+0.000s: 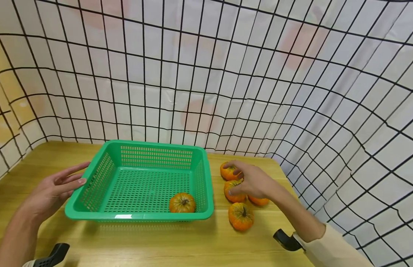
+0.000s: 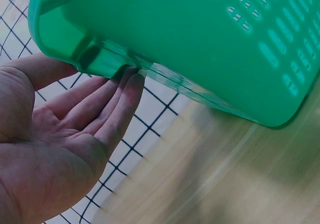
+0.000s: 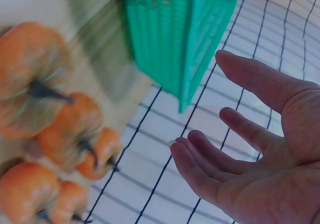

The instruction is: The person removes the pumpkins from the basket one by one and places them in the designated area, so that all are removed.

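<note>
A green plastic basket (image 1: 139, 216) with slotted walls stands on the table, a small orange pumpkin (image 1: 182, 203) inside its near right corner. My left hand (image 1: 56, 189) holds the basket's left rim, thumb on top and fingertips against the outer wall below, as the left wrist view shows. Right of the basket, several more small pumpkins (image 1: 241, 217) lie in a loose group. Over them hangs my right hand (image 1: 254, 181), fingers spread and slightly bent, nothing between them. It partly covers the group in the head view; in the right wrist view the pumpkins (image 3: 32, 81) sit apart from its fingertips.
The wooden table (image 1: 143, 244) ends at the back and right against a white curtain with a black grid (image 1: 200, 74). Black wrist-mounted pieces (image 1: 286, 240) show below both hands.
</note>
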Available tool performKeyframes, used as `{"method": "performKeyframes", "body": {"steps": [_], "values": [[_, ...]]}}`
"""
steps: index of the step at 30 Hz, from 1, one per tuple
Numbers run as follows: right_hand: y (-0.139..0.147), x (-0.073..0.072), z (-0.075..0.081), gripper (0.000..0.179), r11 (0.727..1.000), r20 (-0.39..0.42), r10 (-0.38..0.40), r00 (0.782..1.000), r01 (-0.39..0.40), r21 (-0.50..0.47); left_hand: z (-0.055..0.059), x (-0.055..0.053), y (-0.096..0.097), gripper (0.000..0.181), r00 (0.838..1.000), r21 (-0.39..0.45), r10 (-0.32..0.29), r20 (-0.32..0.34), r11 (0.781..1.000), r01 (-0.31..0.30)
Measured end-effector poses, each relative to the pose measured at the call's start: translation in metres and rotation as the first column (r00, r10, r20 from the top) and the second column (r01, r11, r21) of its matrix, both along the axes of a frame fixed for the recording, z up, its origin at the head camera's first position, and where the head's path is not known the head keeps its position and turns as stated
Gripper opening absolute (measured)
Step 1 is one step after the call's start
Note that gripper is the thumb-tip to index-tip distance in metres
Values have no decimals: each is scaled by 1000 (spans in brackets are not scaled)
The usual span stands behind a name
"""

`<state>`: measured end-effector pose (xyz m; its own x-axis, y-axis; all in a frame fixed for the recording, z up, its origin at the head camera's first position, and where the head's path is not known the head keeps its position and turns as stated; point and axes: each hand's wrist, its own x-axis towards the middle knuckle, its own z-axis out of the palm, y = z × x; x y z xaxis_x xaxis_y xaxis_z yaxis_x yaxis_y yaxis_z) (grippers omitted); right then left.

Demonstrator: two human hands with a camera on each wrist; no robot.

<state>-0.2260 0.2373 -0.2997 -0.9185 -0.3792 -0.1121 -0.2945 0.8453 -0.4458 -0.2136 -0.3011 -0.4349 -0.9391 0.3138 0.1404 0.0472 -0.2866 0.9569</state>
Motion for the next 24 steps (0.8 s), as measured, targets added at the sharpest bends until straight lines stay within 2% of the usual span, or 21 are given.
{"method": "performKeyframes", "body": {"steps": [6, 11, 19, 24], "values": [[-31, -3, 1, 71, 998, -35, 63, 997, -64, -24, 1, 1, -1, 54, 1000, -12, -2, 8, 1000, 2], [-54, -5, -3, 74, 993, -10, 109, 994, -110, -48, 2, 1, -1, 54, 1000, -19, -1, -6, 1000, 1], [-85, -8, -20, 78, 970, 31, 234, 972, -231, -80, 3, 1, 0, 54, 1000, -3, 1, -3, 1000, -1], [-96, -12, -31, 79, 963, 66, 268, 961, -265, -40, 3, 1, 0, 53, 1000, -4, 11, 4, 1000, -11]]}}
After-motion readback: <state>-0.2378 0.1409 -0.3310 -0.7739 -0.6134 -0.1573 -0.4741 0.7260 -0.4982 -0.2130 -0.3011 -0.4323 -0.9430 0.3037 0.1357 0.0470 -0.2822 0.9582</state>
